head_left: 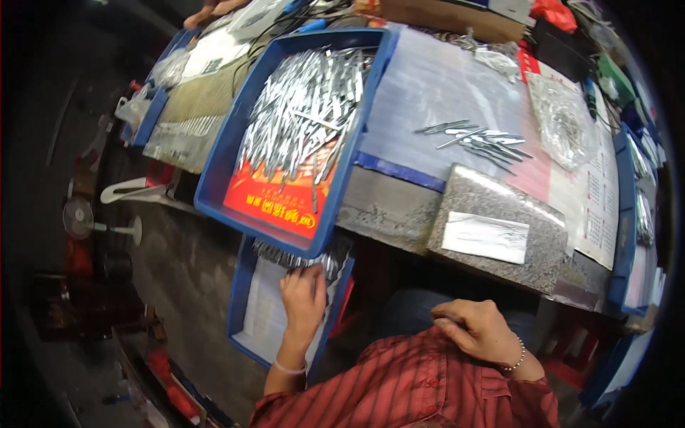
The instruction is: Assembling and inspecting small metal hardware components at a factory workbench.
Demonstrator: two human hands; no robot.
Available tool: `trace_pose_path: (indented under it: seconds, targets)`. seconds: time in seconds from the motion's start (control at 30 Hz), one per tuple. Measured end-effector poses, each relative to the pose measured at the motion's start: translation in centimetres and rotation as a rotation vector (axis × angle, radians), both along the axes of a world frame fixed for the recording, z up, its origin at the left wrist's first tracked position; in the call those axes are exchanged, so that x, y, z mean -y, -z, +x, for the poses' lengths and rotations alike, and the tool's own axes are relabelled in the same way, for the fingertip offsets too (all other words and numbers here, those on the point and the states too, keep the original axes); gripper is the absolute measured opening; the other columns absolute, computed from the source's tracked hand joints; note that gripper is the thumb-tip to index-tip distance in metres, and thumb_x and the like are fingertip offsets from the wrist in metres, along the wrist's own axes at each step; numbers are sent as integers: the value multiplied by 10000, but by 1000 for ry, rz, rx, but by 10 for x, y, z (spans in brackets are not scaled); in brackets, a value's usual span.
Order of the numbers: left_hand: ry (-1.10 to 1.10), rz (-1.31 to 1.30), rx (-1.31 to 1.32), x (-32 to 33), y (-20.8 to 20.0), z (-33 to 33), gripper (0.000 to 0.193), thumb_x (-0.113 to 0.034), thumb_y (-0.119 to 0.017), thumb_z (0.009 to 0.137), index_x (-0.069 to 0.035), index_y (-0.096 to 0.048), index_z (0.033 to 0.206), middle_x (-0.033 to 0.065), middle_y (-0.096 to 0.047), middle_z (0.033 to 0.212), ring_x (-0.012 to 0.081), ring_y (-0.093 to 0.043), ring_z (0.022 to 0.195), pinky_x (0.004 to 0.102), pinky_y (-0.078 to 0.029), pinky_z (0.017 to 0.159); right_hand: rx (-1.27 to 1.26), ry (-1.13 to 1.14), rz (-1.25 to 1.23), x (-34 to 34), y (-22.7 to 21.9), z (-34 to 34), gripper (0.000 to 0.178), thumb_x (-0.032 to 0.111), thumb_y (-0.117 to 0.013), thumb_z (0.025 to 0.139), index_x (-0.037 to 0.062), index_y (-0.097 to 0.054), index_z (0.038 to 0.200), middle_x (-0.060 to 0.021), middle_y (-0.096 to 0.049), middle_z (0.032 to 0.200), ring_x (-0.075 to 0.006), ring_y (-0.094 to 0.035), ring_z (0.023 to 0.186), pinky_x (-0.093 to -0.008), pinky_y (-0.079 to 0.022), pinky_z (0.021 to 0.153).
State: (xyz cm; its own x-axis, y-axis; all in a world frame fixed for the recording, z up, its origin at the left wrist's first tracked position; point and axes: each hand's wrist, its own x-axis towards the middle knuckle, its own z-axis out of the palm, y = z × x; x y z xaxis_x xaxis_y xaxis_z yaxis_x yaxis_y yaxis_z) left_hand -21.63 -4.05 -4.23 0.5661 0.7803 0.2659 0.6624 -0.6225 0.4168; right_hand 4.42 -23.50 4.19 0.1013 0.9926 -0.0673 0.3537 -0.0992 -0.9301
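Fingers (312,274) of the left hand (303,296) bend down at a row of slender silver metal pieces (275,253) in the far end of a white-lined blue plastic tray (237,303); I can't tell whether that grip is clamped on one. The right hand (477,329) curls inward before a red striped shirt (407,378), its grip's contents hidden from me. Beyond, a deeper blue tray (257,232) bears heaped shiny metal strips (307,107); right of it, on the worktop (385,214), lies a speckled granite slab (548,250).
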Motion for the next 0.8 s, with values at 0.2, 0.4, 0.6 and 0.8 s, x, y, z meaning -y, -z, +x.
trace_pose_path:
  seconds: [0.2,0.4,0.6,0.8]
  targets:
    - [383,-231,309,11,-91,103,163,27,-680,801,-3,-669,961,136,-647,873,289,-631,788,348,-497,704,-34,-73,77,8,12,5,215,148,-648,887,17,-633,1058,-142,-678,902,-296,-679,755,-351,-546,646]
    - [426,7,309,-63,-59,247,203,-20,-643,799,-3,-635,1001,187,-610,957,368,-596,891,421,-477,784,-42,-54,63,33,11,9,219,160,-627,907,6,-631,1062,-150,-677,929,-305,-679,773,-352,-551,663]
    - [337,-67,-7,-110,-20,301,149,-123,-694,782,-14,-624,855,184,-631,879,372,-601,863,456,-473,761,-38,55,-6,59,19,20,239,190,-623,918,3,-639,1066,-154,-690,916,-316,-688,782,-362,-557,667]
    - [338,-80,187,-60,-58,275,90,-81,-664,834,-12,-606,838,167,-642,777,336,-632,732,391,-490,653,-61,178,75,63,8,46,205,134,-639,905,19,-647,1075,-140,-697,880,-266,-704,770,-321,-558,660]
